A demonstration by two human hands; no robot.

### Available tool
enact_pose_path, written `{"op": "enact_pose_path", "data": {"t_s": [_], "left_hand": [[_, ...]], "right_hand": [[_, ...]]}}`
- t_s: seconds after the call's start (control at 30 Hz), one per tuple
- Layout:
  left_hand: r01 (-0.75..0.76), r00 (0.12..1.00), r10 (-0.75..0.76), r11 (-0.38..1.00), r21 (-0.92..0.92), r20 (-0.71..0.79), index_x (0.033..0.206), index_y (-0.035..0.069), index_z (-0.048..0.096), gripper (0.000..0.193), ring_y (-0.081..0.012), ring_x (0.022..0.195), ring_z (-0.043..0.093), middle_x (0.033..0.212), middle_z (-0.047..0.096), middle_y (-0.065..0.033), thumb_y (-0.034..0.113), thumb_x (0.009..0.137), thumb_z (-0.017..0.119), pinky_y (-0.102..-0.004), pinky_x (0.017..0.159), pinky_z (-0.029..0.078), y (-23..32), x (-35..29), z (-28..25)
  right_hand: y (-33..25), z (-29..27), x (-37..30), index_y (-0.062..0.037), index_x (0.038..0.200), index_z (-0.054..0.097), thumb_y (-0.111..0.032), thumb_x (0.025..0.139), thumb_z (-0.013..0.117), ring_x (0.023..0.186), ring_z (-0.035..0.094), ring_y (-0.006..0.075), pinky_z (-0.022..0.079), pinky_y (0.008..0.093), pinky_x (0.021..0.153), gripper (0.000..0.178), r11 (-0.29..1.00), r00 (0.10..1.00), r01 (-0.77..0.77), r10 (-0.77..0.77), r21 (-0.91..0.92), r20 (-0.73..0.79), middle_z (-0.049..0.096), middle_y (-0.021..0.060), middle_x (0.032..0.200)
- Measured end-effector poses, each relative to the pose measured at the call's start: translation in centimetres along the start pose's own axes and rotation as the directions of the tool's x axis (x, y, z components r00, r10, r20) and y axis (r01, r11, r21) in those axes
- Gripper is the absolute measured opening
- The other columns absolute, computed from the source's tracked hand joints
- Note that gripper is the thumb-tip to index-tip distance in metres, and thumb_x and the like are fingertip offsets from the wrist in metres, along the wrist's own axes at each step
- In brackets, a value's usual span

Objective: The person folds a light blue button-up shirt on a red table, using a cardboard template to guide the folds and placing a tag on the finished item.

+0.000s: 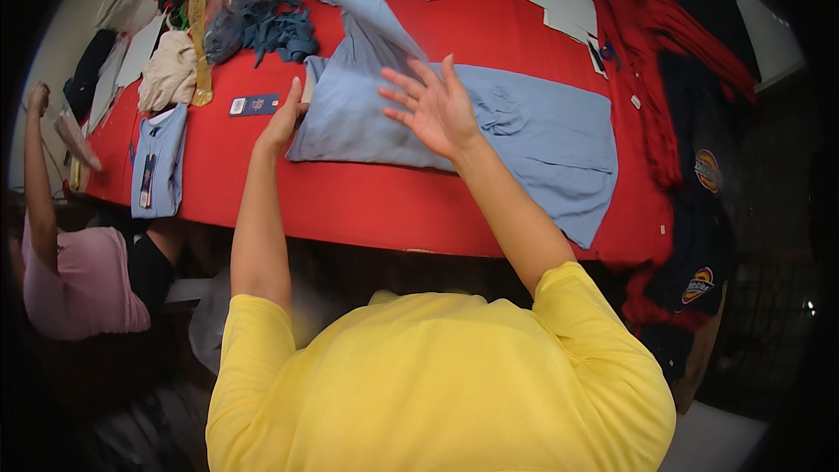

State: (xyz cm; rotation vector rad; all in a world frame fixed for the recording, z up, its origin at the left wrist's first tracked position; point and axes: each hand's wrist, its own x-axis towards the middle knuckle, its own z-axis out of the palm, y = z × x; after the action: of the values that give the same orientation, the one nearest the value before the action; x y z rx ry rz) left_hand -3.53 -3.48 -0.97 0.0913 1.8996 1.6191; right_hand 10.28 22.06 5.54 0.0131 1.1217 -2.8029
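Observation:
A light blue garment (371,127) lies spread across the red-covered table in front of me, its right part (559,135) wrinkled near the middle. One loose blue length of it sweeps up toward the far side, smeared by motion. My left hand (284,118) is at the garment's left edge, fingers stretched and apart, partly hidden by the cloth; a pale piece shows beside its fingertips. Over the middle of the garment, my right hand (434,109) is raised with its fingers spread, holding nothing. A dark blue hang tag (254,105) rests left of my left hand.
A folded blue garment (159,162) with a dark tag sits at the table's left edge. Behind it are beige cloth (169,70) and dark blue strips (278,28). White sheets (557,2) lie far right, near piled dark garments (699,166). A person in pink (83,280) is at left.

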Motion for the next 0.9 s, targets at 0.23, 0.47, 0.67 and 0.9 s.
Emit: {"op": "enact_pose_path", "data": {"t_s": [0.23,0.47,0.67,0.9], "left_hand": [[-0.125,0.864,0.413,0.728,0.674,-0.287,0.106,-0.003,0.063,0.045,-0.0310,0.084,0.063,0.098,0.067,-0.0198,0.031,0.078,0.072,-0.0371,0.077,0.048,-1.5,0.7,2.5],[0.063,0.688,0.684,0.274,0.960,-0.241,0.109,0.001,0.060,0.033,-0.0350,0.100,0.055,0.107,0.062,-0.0158,0.020,0.083,0.065,-0.0444,0.089,0.043,-0.5,0.5,8.6],[-0.131,0.515,0.820,0.364,0.922,-0.250,0.105,0.000,0.056,0.019,-0.0378,0.096,0.055,0.104,0.059,-0.0167,0.011,0.089,0.056,-0.0432,0.084,0.044,-3.8,3.4,7.0],[-0.167,0.452,0.824,0.454,0.876,-0.341,0.105,0.002,0.054,0.016,-0.0395,0.091,0.058,0.100,0.059,-0.0167,0.013,0.094,0.053,-0.0455,0.075,0.047,-3.0,4.0,6.8]], "right_hand": [[0.4,-9.1,-18.4,-0.0045,0.117,0.056,-0.009,0.083,0.058,0.108,0.050,0.0340,0.039,0.0429,0.093,0.035,-0.228,0.789,-0.140,-0.613,-0.964,0.030,0.057,0.0145,0.115],[-1.8,-19.4,-29.5,-0.0067,0.103,0.061,-0.013,0.088,0.058,0.109,0.047,0.0316,0.037,0.0450,0.090,0.016,-0.338,0.567,-0.657,-0.811,-0.674,-0.145,0.054,0.0122,0.117],[-14.2,-23.0,-20.8,-0.0006,0.100,0.058,-0.018,0.096,0.048,0.082,0.059,0.0352,0.046,0.0414,0.074,0.020,0.147,0.220,-0.266,-0.953,-0.953,-0.209,0.063,0.0152,0.091],[-19.8,-29.8,-10.9,-0.0073,0.102,0.054,-0.030,0.098,0.047,0.091,0.062,0.0393,0.047,0.0481,0.078,0.024,-0.061,0.330,-0.752,-0.897,-0.656,-0.295,0.066,0.0159,0.102]]}}
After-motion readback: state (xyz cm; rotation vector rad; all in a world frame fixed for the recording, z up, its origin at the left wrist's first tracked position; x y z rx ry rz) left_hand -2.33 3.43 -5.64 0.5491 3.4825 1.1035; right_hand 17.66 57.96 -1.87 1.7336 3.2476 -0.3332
